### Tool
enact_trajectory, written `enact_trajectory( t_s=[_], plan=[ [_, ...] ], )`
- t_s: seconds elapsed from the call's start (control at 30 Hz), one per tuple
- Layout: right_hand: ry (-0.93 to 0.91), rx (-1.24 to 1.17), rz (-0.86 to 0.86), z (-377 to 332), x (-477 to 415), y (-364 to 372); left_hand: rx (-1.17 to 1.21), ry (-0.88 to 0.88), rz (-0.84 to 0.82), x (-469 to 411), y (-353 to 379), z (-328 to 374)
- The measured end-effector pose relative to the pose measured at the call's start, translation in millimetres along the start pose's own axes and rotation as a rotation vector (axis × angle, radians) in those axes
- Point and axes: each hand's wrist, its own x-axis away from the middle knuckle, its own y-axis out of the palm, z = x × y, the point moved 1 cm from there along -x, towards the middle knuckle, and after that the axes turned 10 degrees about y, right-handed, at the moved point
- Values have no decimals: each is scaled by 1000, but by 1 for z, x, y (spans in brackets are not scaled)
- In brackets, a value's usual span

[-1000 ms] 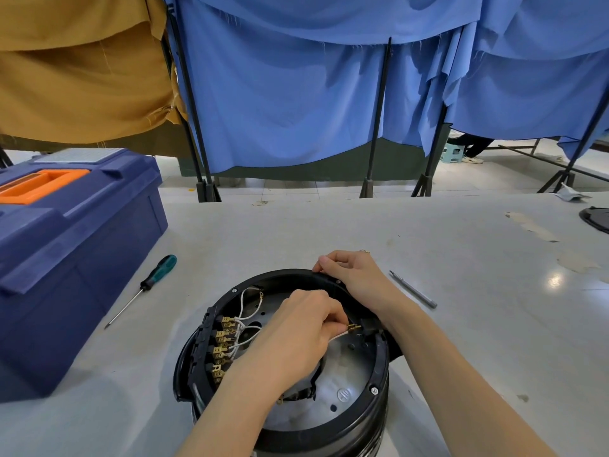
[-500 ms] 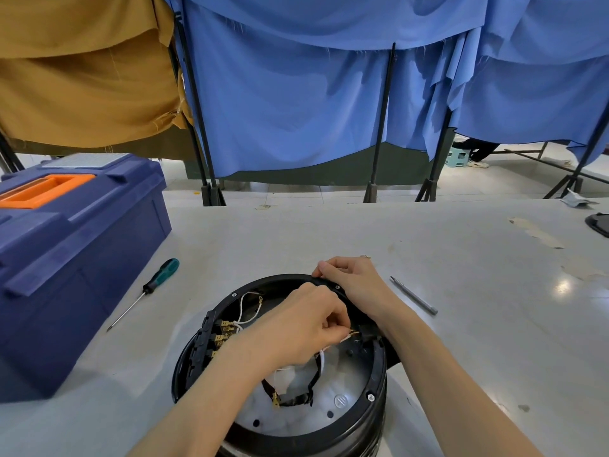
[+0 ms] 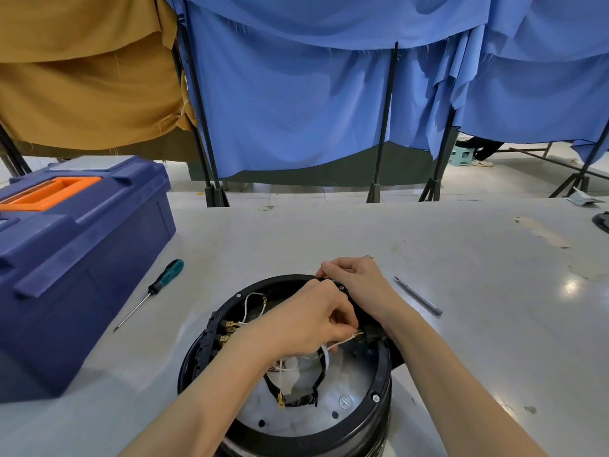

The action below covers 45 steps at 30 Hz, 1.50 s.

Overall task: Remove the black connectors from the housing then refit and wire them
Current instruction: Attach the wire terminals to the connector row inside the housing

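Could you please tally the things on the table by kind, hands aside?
Toolboxes: 1, the blue toolbox
Hand tools: 2, the green-handled screwdriver and the grey metal tool
Housings: 1, the black housing
Unclear: 1, a black object at the right edge
Total: 5

Bright, even light — glare spots on the table [image 3: 571, 286] at right, soft shadows, wide-angle bending at the edges.

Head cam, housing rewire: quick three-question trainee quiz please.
1. True or false: the green-handled screwdriver lies between the toolbox and the housing.
2. The left hand pinches: A) a white wire, B) the screwdriver, C) nothing.
3. Fill in: the right hand grips the housing's ____.
Key: 1 true; 2 A; 3 rim.
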Motion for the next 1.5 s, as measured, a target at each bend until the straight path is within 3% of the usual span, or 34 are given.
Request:
enact_trajectory(
  t_s=[0.4, 0.5, 0.63, 0.73, 0.87, 0.93, 1.0, 1.2, 1.3, 1.5],
  plan=[
    [58, -47, -3, -1, 3, 0, 353, -225, -22, 24, -12, -7],
    [50, -54, 0, 0, 4, 3, 269, -220, 129, 23, -17, -10],
    [44, -87, -7, 2, 3, 10, -57, -187, 531, 28, -31, -27],
    [40, -56, 22, 4, 1, 13, -311, -275, 523, 39, -36, -48],
    [52, -41, 159, 9, -10, 4, -245, -408, 490, 47, -34, -63],
    [32, 80, 291, 17, -18, -13, -237, -414, 507, 47, -32, -65],
    [16, 374, 398, 31, -27, -31, -226, -419, 523, 47, -31, -66],
    [45, 716, 302, 59, -53, -37, -213, -420, 542, 48, -28, -68],
    [48, 853, 353, 63, -59, -34, -226, -423, 544, 48, -28, -70],
    [-66, 754, 485, 63, -58, -32, -232, -425, 539, 48, -28, -73]
  ],
)
